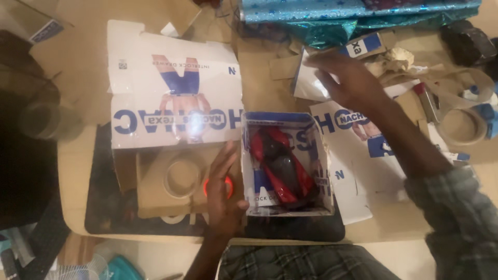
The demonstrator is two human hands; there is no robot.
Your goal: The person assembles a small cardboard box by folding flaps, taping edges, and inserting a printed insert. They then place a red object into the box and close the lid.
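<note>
Red toy car [282, 168] is seen lying in the open white box [249, 171] on the tabletop [72, 171] | left hand [224, 189], open, is pressed flat beside the box | right hand [348, 78], open, is stretched over card scraps [316, 85] | box could be bumped and tipped.

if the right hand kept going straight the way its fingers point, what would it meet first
The right hand points up and left across the table. It looks set to meet the flat brown cardboard piece first, with the shiny teal wrapping paper beyond; its height above the table is unclear.
</note>
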